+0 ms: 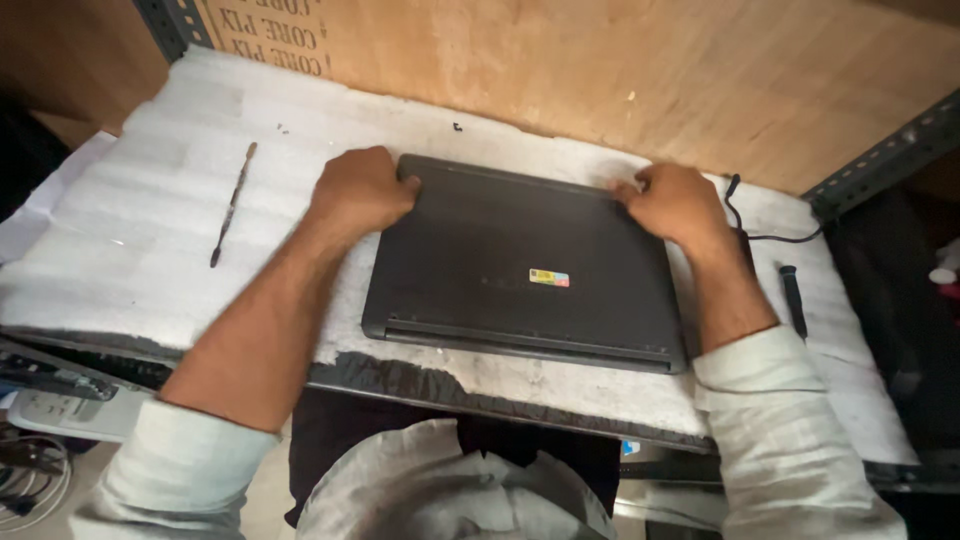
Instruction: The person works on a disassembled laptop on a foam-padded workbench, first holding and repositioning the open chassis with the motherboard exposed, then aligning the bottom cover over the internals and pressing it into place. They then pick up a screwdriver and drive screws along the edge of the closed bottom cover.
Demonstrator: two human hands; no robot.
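A dark grey laptop [520, 265] lies closed and bottom side up on a white foam sheet [150, 200], a small coloured sticker on its underside. My left hand [360, 190] grips its far left corner, fingers curled over the edge. Over at the far right corner, my right hand [675, 205] holds the laptop the same way. Both sleeves are rolled to the forearm.
A thin metal pry tool [230, 205] lies on the foam to the left. A black screwdriver [793, 298] and a black cable [760, 225] lie at the right. A few tiny screws [457, 127] sit near the back. A wooden board and a cardboard box stand behind.
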